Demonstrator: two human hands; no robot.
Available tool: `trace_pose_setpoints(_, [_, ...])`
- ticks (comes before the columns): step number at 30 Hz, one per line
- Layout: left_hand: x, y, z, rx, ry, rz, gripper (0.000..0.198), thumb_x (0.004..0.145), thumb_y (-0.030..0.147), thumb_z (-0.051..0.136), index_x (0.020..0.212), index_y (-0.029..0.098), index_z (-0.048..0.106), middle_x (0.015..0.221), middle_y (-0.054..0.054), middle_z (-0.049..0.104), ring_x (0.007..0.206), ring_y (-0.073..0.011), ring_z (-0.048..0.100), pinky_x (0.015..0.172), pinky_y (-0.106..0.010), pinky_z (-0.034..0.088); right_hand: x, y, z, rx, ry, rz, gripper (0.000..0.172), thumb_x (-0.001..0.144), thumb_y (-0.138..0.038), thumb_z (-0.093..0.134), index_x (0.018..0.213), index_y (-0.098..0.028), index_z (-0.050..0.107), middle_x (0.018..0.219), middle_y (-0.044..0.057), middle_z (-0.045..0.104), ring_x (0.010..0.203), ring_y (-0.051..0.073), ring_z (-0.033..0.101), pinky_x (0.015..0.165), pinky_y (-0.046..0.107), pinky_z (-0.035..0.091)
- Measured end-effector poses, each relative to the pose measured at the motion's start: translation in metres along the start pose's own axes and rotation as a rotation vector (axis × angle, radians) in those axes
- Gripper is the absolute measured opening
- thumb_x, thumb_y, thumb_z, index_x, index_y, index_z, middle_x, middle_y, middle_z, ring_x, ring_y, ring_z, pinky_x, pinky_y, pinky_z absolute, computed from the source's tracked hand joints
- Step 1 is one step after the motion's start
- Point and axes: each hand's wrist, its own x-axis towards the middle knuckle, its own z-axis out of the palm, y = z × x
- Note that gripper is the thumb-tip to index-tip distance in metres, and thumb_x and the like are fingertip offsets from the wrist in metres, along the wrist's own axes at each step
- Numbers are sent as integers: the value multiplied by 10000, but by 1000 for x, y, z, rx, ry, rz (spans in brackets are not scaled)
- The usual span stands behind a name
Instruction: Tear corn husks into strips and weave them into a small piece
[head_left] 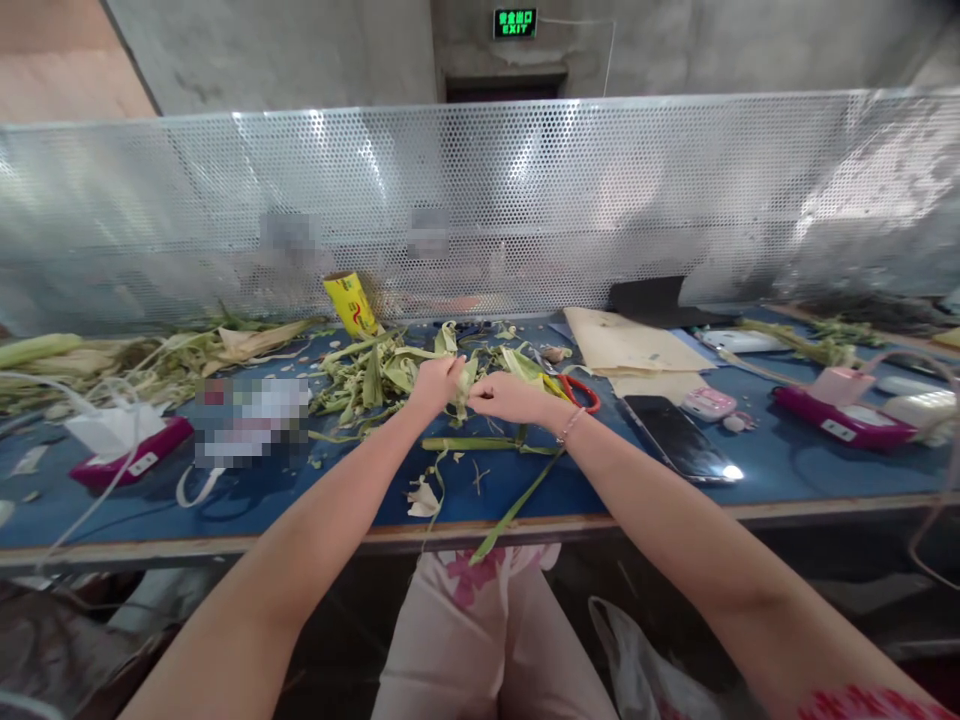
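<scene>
Pale pink trousers point(465, 640) sat nearest, below the blue worktop point(750, 465). Farther off, mid-worktop, the left hand point(435, 385) and right hand point(510, 397) both pinched a pale green leafy corn husk point(463, 385) between them. Red-handled scissors point(592, 403) lay just right of the right wrist, where a sideways tug might catch them.
</scene>
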Motion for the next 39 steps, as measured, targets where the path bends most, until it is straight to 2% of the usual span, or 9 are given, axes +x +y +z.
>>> trace_pose_setpoints(7, [2, -8, -2, -516, -41, -148, 298, 733, 372, 544, 539, 155, 479, 535, 22, 471, 515, -75, 425, 548, -209, 350, 1, 17, -10, 134, 207, 85, 198, 735, -257, 454, 583, -145, 513, 590, -1, 538, 563, 81, 463, 560, 204, 337])
trace_pose_setpoints(10, [-3, 0, 1, -712, -250, -242, 194, 660, 317, 626, 656, 144, 539, 662, -3, 563, 611, -88, 525, 623, -226, 412, 4, 23, -11, 258, 257, 126, 192, 768, -263, 435, 650, -146, 532, 682, 24, 588, 612, 94, 519, 588, 208, 393])
trace_pose_setpoints(12, [-6, 5, 2, -744, -345, -293, 207, 598, 260, 677, 723, 138, 566, 709, -12, 595, 646, -93, 556, 650, -232, 425, 7, 26, -12, 300, 289, 161, 204, 785, -278, 422, 662, -148, 521, 686, 23, 583, 596, 94, 523, 581, 215, 414])
trace_pose_setpoints(16, [-9, 8, 2, -686, -332, -288, 259, 560, 239, 707, 763, 131, 590, 693, -9, 615, 619, -89, 566, 658, -239, 441, 8, 30, -17, 304, 313, 223, 195, 794, -277, 412, 701, -147, 523, 691, 29, 595, 569, 96, 536, 580, 223, 433])
trace_pose_setpoints(21, [-5, 4, -3, -541, -293, -325, 253, 594, 297, 685, 763, 134, 593, 624, 8, 588, 550, -90, 550, 578, -239, 435, -6, 40, -40, -194, 404, 441, 220, 780, -217, 400, 707, -132, 590, 752, 93, 645, 702, 154, 593, 654, 242, 419])
trace_pose_setpoints(24, [-3, 2, -6, -516, -250, -326, 250, 596, 309, 681, 746, 135, 582, 611, 18, 569, 538, -85, 536, 574, -244, 437, -20, 53, -54, -494, 287, 691, 234, 744, -191, 438, 805, -103, 646, 893, 166, 657, 852, 221, 603, 719, 275, 420])
trace_pose_setpoints(27, [-2, 1, -6, -522, -193, -334, 227, 595, 281, 672, 742, 131, 584, 599, 23, 552, 532, -77, 522, 561, -236, 435, -27, 64, -58, -537, -45, 819, 329, 693, -254, 526, 958, -101, 647, 1033, 184, 630, 933, 253, 593, 734, 288, 438])
trace_pose_setpoints(29, [-1, 0, -5, -528, -152, -344, 202, 585, 231, 669, 740, 129, 589, 627, 16, 560, 560, -77, 528, 568, -230, 442, -27, 68, -56, -517, -135, 855, 374, 668, -275, 540, 981, -100, 649, 1040, 182, 630, 925, 265, 601, 707, 297, 454])
trace_pose_setpoints(39, [6, -7, -13, -482, -79, -371, 232, 586, 114, 620, 814, 134, 577, 631, 28, 556, 546, -69, 526, 589, -225, 454, -28, 79, -52, -453, 3, 894, 413, 675, -216, 491, 1040, -75, 623, 1080, 203, 612, 988, 269, 590, 722, 289, 458])
